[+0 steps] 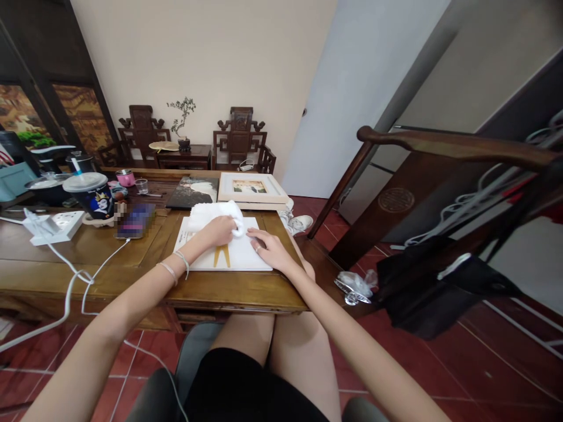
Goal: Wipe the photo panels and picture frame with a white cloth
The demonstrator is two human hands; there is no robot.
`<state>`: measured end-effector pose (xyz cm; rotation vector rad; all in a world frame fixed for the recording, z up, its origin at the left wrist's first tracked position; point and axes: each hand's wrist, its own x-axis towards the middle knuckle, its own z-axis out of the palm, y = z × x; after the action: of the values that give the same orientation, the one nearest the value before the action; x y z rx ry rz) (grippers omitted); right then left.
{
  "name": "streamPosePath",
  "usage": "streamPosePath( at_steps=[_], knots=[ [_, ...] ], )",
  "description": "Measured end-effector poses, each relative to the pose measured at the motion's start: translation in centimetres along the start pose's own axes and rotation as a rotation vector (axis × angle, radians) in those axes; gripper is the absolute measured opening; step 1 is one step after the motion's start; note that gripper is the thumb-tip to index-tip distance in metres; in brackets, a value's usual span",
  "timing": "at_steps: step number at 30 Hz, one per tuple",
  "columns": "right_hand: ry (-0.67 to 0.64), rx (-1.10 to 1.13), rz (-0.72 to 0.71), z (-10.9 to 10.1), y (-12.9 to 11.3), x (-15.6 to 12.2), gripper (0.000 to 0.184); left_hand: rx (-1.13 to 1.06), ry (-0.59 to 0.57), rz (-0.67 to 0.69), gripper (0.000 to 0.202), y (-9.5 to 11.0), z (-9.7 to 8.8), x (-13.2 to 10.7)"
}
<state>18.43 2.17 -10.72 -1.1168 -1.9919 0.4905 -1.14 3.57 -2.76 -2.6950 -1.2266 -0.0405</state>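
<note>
Head view. The left hand, with two thin bracelets at its wrist, is closed around the bunched end of a white folded cloth and presses it onto a flat white board with a gold mark. The right hand lies just beside it, fingers spread and flat on the board's right part, gripping nothing. The rest of the cloth trails over the board's far edge. The board lies at the near edge of a brown wooden table, directly ahead of the person's lap. Behind the board lie a pale-framed picture and, to its left, a dark rectangular print. Further left stand a lidded dark-blue paper cup with a straw, a white power strip with trailing cables, a small clear glass and a pink pot. At right, off the table, a crumpled clear plastic wrapper lies near a dark wooden chair.
</note>
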Motion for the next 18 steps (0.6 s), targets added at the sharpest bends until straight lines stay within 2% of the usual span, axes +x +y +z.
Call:
streamPosePath(
  at_steps=[5, 11, 14, 18],
  knots=[
    [-0.004, -0.014, -0.015, 0.1, 0.0, 0.1, 0.031, 0.052, -0.031, 0.107, 0.026, 3.4, 0.1, -3.5],
    [-0.003, -0.030, -0.019, 0.0, -0.2, 0.0, 0.036, 0.046, -0.052, 0.228, 0.026, 8.2, -2.0, -9.1],
    [-0.008, -0.025, -0.017, -0.1, -0.2, 0.0, 0.037, 0.019, -0.075, 0.217, 0.027, 8.4, -2.6, -9.5],
    [-0.015, -0.013, -0.007, 0.0, -0.1, 0.0, 0.034, -0.001, -0.066, 0.135, 0.027, 5.9, -1.9, -6.7]
  ],
)
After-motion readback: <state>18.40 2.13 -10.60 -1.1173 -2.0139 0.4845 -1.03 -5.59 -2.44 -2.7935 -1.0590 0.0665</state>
